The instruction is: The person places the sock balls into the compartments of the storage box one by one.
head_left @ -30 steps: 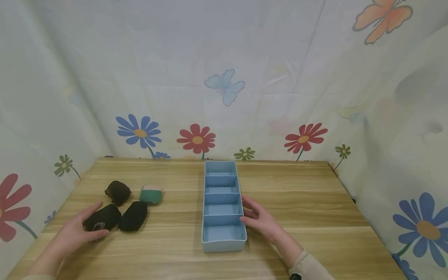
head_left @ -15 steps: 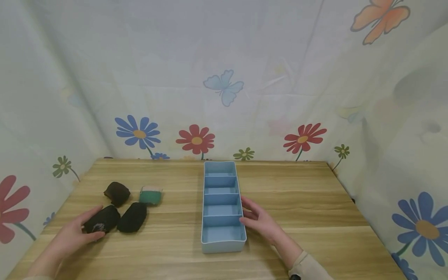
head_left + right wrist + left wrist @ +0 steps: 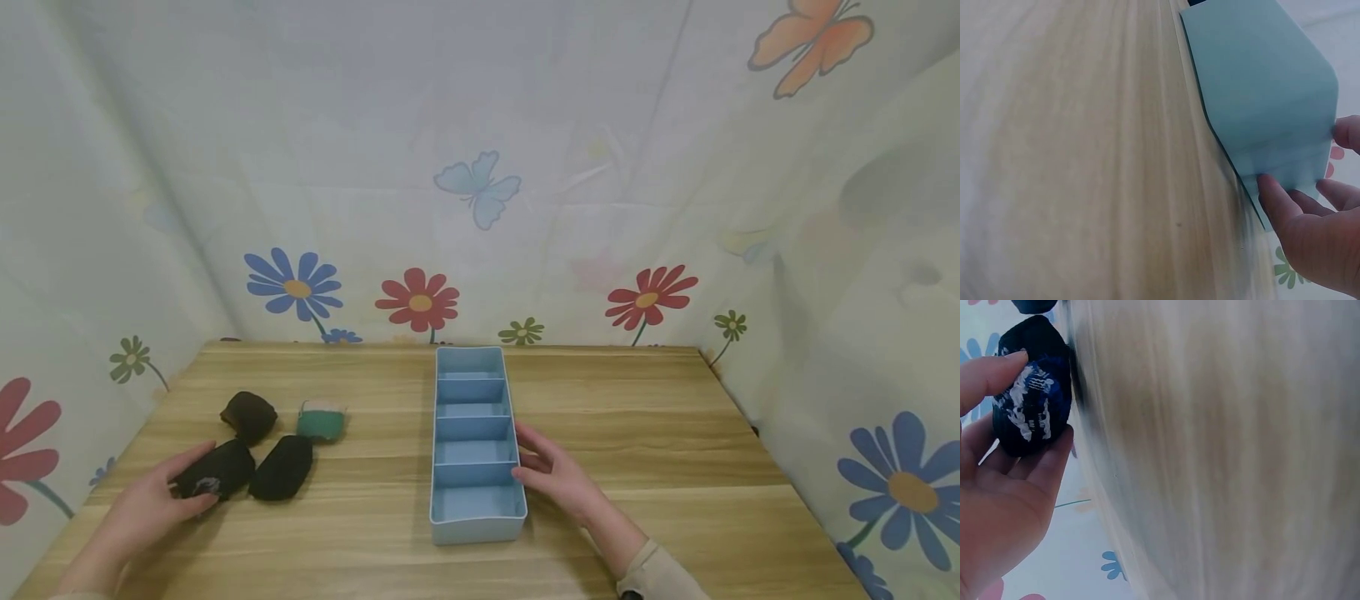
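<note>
My left hand [image 3: 144,504] holds a balled-up black sock [image 3: 219,468] with a pale print, at the left of the table. In the left wrist view the thumb lies on the sock's printed face [image 3: 1038,394] and the fingers reach round its lower end. Touching the right wall of a blue divided box [image 3: 478,529] is my right hand [image 3: 562,479], its thumb at the rim. The right wrist view shows its fingertips against the box's outer side [image 3: 1260,87]. A second black sock [image 3: 282,468] lies just right of the held one.
Behind these lie a dark brownish sock bundle [image 3: 250,417] and a smaller green and pink one [image 3: 321,422]. The box stands lengthwise at mid-table on the wooden tabletop [image 3: 630,400]. A flower-printed cloth [image 3: 360,167] hangs behind the table's far edge.
My left thumb has drawn in slightly against the black sock. The right hand and the box keep their places; the head view has shifted very slightly.
</note>
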Tool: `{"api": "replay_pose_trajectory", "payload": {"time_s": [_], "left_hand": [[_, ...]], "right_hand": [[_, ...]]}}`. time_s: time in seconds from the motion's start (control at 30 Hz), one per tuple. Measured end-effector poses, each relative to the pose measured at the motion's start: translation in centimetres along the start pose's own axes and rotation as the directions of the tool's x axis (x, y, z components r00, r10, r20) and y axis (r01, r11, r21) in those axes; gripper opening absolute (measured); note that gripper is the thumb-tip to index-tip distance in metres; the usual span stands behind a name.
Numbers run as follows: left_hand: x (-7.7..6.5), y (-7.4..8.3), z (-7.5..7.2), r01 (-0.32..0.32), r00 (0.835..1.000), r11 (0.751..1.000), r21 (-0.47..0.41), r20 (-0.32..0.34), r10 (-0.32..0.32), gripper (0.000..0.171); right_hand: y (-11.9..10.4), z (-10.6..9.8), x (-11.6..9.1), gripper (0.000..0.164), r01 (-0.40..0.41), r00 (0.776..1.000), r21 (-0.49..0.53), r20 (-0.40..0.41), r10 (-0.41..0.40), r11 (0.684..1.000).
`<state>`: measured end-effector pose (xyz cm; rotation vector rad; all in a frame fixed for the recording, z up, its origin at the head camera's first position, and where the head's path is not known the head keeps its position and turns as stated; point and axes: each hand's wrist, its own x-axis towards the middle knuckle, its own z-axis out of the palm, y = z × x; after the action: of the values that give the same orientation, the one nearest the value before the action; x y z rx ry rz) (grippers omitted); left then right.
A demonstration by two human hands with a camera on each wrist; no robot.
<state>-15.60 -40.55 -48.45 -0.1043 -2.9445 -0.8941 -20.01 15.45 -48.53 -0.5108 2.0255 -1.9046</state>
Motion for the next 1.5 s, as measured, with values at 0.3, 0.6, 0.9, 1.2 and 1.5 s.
{"api": "replay_pose_trajectory", "payload": {"time_s": [0.3, 0.6, 0.9, 1.2, 1.5], "left_hand": [[0.2, 0.4, -0.2, 0.017, 1.000, 1.000, 0.006, -0.016, -0.017, 0.082], [0.7, 1.7, 0.4, -0.035, 0.992, 0.999, 0.001, -0.121, 0.035, 0.074], [1.1, 3.4, 0.8, -0.076, 0.984, 0.996, -0.045, -0.168, 0.067, 0.071], [1.4, 5.5, 1.2, -0.097, 0.985, 0.989, -0.112, -0.156, 0.079, 0.070], [2.0, 7.7, 1.7, -0.119, 0.982, 0.986, -0.119, -0.158, 0.100, 0.070]], "right_hand": [[0.2, 0.1, 0.0, 0.070, 0.007, 1.000, 0.008, -0.002, -0.007, 1.000], [0.4, 0.1, 0.0, 0.069, 0.018, 1.000, 0.014, -0.012, -0.018, 1.000], [0.6, 0.1, 0.0, 0.071, 0.029, 1.000, 0.020, -0.006, -0.028, 0.999], [0.5, 0.1, -0.1, 0.069, 0.015, 1.000, 0.004, -0.018, -0.015, 1.000], [0.4, 0.2, -0.1, 0.069, 0.016, 1.000, 0.009, -0.027, -0.016, 1.000]]}}
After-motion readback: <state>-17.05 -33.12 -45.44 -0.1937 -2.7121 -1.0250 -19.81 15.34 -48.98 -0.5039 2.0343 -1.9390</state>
